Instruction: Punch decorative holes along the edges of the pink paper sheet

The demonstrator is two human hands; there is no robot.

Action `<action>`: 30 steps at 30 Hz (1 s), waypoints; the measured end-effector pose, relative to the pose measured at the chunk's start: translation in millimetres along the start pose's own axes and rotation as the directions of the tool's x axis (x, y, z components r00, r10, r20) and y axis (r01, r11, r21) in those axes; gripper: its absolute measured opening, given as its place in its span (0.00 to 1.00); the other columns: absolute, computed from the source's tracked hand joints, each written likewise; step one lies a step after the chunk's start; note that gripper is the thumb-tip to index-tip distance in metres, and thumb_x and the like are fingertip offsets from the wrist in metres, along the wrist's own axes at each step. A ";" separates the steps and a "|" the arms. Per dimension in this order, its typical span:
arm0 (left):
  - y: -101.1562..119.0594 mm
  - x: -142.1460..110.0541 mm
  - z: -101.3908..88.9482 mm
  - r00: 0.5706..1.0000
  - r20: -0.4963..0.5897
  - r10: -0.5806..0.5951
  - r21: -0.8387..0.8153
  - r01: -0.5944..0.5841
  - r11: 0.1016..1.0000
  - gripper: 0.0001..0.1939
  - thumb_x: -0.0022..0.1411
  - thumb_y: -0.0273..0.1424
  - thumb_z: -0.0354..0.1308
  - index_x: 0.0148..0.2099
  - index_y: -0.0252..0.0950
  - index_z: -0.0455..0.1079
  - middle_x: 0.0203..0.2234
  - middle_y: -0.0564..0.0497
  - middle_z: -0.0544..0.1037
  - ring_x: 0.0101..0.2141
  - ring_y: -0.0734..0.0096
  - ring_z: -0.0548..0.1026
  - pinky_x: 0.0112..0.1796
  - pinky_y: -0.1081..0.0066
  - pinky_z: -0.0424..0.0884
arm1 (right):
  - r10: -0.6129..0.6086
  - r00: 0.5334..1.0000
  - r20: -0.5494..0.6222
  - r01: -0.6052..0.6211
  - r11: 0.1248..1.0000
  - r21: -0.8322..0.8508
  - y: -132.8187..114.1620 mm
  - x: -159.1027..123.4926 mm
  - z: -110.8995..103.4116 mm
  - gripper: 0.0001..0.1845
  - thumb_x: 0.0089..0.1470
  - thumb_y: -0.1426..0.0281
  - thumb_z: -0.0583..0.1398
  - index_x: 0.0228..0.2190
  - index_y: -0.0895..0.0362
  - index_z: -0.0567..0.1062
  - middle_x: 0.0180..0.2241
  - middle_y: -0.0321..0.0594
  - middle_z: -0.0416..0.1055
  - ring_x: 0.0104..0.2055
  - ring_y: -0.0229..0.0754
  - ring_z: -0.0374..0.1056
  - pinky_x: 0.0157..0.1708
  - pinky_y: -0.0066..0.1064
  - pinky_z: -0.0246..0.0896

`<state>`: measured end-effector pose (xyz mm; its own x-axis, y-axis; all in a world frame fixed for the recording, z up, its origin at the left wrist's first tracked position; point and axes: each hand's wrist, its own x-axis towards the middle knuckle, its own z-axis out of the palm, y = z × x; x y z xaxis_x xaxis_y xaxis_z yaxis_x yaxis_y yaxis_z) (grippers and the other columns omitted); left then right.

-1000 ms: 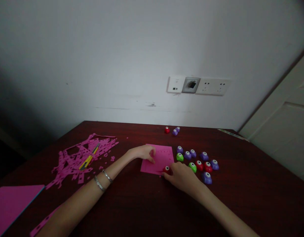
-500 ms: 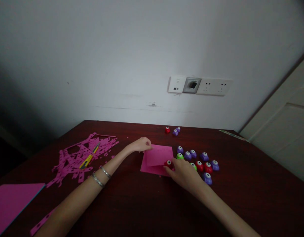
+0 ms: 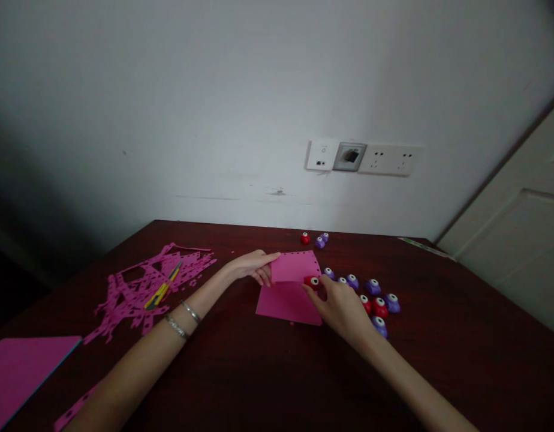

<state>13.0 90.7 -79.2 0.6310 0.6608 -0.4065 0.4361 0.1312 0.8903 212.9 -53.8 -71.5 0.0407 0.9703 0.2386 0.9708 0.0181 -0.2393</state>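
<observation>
My left hand (image 3: 257, 265) pinches the left edge of a pink paper sheet (image 3: 295, 267), thumb on top and fingers below. Small punched holes run along the sheet's far edge and down the upper right side. It is lifted and tilted above a second pink sheet (image 3: 288, 306) lying on the table. At the right edge of the raised sheet, my right hand (image 3: 344, 309) grips a red craft punch (image 3: 310, 281) between thumb and fingers. Whether the paper sits inside the punch's slot I cannot tell.
Several purple punches (image 3: 373, 286) and red punches (image 3: 379, 307) stand right of my right hand. Three more punches (image 3: 320, 242) are near the wall. At left lie pink punched scraps (image 3: 124, 300), a yellow utility knife (image 3: 162, 288) and a pink stack of paper (image 3: 29, 366).
The upper sheet has risen and tilted, showing its holes. My left thumb now lies extended over its edge. The red punch in my right hand has moved slightly up and right.
</observation>
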 end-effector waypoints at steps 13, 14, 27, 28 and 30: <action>3.6 1.1 4.1 0.967 -0.115 0.227 -0.021 -0.231 0.973 0.16 0.48 0.37 0.64 0.34 0.29 0.70 0.22 0.49 0.75 0.20 0.76 0.72 0.21 0.75 0.68 | 0.000 1.000 0.022 0.001 0.998 -0.057 1.5 -0.3 3.1 0.18 0.56 0.57 0.50 0.29 0.57 0.70 0.24 0.43 0.73 0.27 0.44 0.71 0.23 0.28 0.50; 4.5 0.6 4.0 0.966 -0.120 0.229 -0.015 -0.233 0.972 0.17 0.48 0.37 0.64 0.35 0.29 0.70 0.22 0.49 0.75 0.20 0.76 0.72 0.21 0.75 0.69 | -0.002 1.000 0.024 0.004 0.998 -0.060 1.7 -0.3 3.6 0.18 0.56 0.57 0.50 0.29 0.57 0.70 0.24 0.44 0.73 0.26 0.44 0.71 0.23 0.28 0.50; 9.4 -1.8 -3.1 0.960 -0.141 0.243 0.043 -0.240 0.970 0.16 0.49 0.37 0.62 0.36 0.29 0.69 0.21 0.49 0.74 0.20 0.77 0.72 0.21 0.76 0.67 | -0.012 1.000 0.019 0.014 0.996 -0.090 3.7 -0.6 6.4 0.20 0.56 0.56 0.49 0.29 0.58 0.70 0.24 0.45 0.73 0.25 0.44 0.70 0.22 0.29 0.48; 9.3 -1.5 -3.5 0.959 -0.144 0.243 0.046 -0.239 0.970 0.16 0.49 0.37 0.62 0.36 0.29 0.69 0.21 0.50 0.74 0.20 0.77 0.72 0.21 0.76 0.67 | -0.015 1.000 0.020 0.016 0.996 -0.091 3.7 -0.7 6.4 0.20 0.56 0.56 0.49 0.29 0.58 0.70 0.24 0.45 0.73 0.26 0.44 0.70 0.22 0.29 0.48; 8.6 -0.7 -4.5 0.957 -0.150 0.249 0.049 -0.244 0.968 0.17 0.49 0.37 0.62 0.36 0.29 0.69 0.21 0.50 0.74 0.20 0.77 0.72 0.21 0.76 0.67 | -0.020 0.999 0.025 0.022 0.995 -0.096 3.6 -0.7 6.6 0.20 0.56 0.56 0.49 0.28 0.58 0.70 0.24 0.44 0.73 0.26 0.44 0.70 0.22 0.28 0.48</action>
<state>13.5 94.7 -70.3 0.6159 0.7759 -0.1365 0.2993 -0.0702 0.9516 214.8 -52.8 -78.7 0.0157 0.9755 0.2192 0.9897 0.0161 -0.1424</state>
